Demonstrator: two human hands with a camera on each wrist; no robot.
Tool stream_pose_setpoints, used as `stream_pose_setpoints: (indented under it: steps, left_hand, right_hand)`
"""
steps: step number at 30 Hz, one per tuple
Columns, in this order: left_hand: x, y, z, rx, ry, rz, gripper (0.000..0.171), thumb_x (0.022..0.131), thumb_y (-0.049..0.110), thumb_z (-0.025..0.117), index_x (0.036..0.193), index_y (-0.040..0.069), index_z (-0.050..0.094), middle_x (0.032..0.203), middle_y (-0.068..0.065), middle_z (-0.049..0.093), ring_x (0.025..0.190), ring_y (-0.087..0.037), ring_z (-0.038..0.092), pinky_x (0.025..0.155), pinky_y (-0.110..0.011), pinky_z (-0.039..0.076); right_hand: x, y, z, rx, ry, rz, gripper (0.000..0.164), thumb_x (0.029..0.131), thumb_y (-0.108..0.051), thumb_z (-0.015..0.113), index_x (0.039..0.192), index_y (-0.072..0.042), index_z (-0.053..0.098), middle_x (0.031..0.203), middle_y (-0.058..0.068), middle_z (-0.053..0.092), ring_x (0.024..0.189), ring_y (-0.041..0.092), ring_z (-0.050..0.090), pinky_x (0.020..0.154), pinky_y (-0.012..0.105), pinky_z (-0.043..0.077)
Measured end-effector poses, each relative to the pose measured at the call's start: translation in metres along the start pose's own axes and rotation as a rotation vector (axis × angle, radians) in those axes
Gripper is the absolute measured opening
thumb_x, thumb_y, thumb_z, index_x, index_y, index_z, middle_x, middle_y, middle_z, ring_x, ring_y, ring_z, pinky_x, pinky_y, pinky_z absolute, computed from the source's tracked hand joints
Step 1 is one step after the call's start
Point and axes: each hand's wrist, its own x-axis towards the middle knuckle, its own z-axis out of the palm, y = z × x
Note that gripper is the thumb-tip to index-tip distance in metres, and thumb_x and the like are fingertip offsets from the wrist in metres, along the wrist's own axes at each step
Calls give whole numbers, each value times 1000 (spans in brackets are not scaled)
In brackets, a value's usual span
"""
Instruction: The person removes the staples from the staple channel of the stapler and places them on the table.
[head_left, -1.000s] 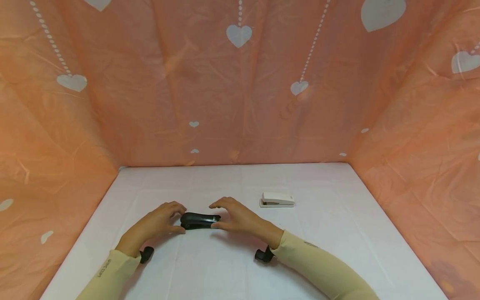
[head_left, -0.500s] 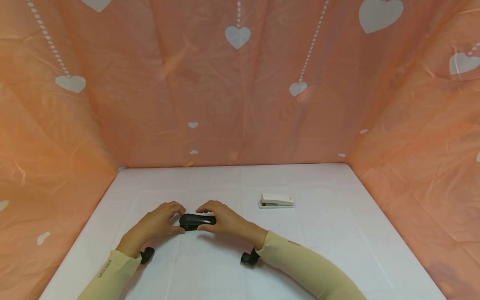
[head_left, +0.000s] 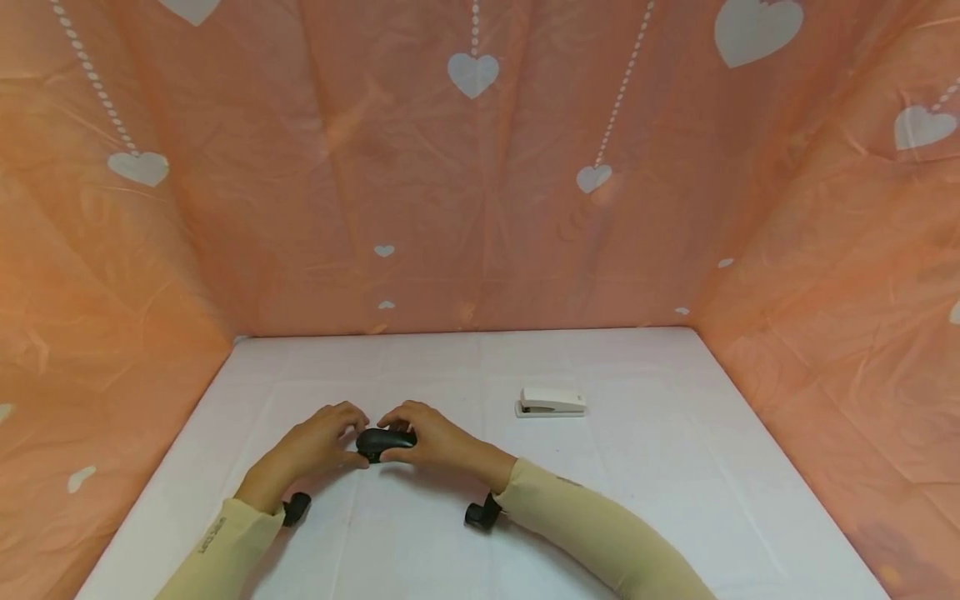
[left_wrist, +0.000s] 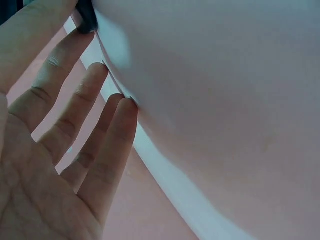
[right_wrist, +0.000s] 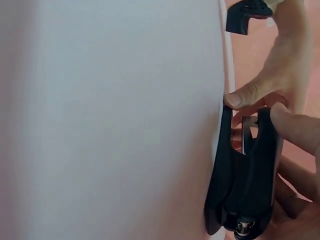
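Note:
A black stapler [head_left: 386, 442] lies sideways on the white table between my hands. In the right wrist view its jaws stand apart at the left-hand end, with metal showing between the black base and upper arm [right_wrist: 262, 165]. My left hand [head_left: 318, 437] holds that end, thumb on the near side at the base tip. In the left wrist view its other fingers [left_wrist: 115, 145] reach down to the table, fairly straight. My right hand [head_left: 435, 437] grips the stapler from the right, thumb on the near side and fingers on the far side, covering its right end.
A white stapler [head_left: 552, 402] stands farther back on the right of the white table [head_left: 637, 467]. Orange sheeting [head_left: 480, 208] with pale hearts encloses the back and sides. A black wrist camera [head_left: 482, 512] hangs under the right wrist, and another [head_left: 297, 508] under the left.
My right hand has slid left along the black stapler, from its right end towards my left hand, and now covers more of it. My left hand has stayed in place at the other end.

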Motion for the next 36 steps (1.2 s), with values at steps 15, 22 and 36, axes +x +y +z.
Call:
stream_pose_setpoints:
  steps: [15, 22, 36]
  left_hand:
    - [3, 3, -4, 10, -34, -56, 48, 72, 32, 101, 99, 17, 65, 122, -4, 65, 115, -33, 60, 84, -58, 55]
    - [6, 7, -4, 2, -41, -72, 47, 72, 29, 102, 100, 16, 66, 121, -4, 65, 114, -33, 59, 86, -57, 55]
    - [9, 9, -1, 14, -25, -60, 48, 70, 27, 102, 101, 15, 67, 120, -4, 64, 113, -34, 60, 83, -58, 55]
  right_hand:
    - [8, 8, 3, -2, -40, -14, 35, 95, -26, 85, 125, -10, 77, 110, -1, 66, 94, 1, 52, 85, 15, 43]
    - [11, 9, 4, -47, -55, -23, 30, 97, -26, 83, 121, -9, 77, 105, -3, 69, 95, 3, 53, 86, 15, 44]
    - [9, 9, 2, -13, -43, -2, 33, 95, -22, 86, 123, -6, 76, 109, 2, 71, 90, 2, 52, 84, 16, 43]
